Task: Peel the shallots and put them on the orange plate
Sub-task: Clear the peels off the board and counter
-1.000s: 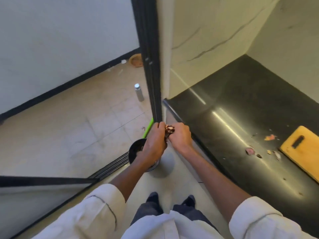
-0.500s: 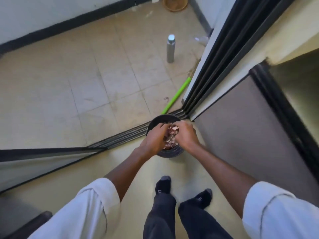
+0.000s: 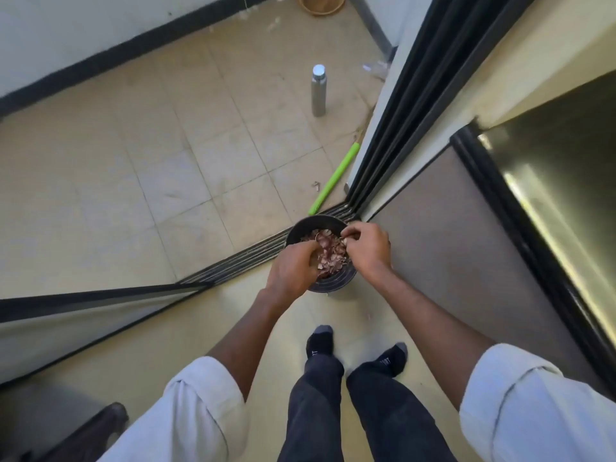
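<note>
Beige tile floor (image 3: 140, 155), white wall (image 3: 83, 31), blk skirting (image 3: 100, 63).

pinkish-brown shallot peels (image 3: 328, 253), loose papery heap, inside black bin (image 3: 336, 283) beside the sliding-door track (image 3: 240, 261).

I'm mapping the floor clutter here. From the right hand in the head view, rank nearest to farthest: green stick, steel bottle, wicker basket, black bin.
1. black bin: directly under the right hand, holding peels.
2. green stick: on the floor just beyond the bin, by the door track.
3. steel bottle: upright on the tiles, farther out.
4. wicker basket: at the far wall, top edge of view.
</note>
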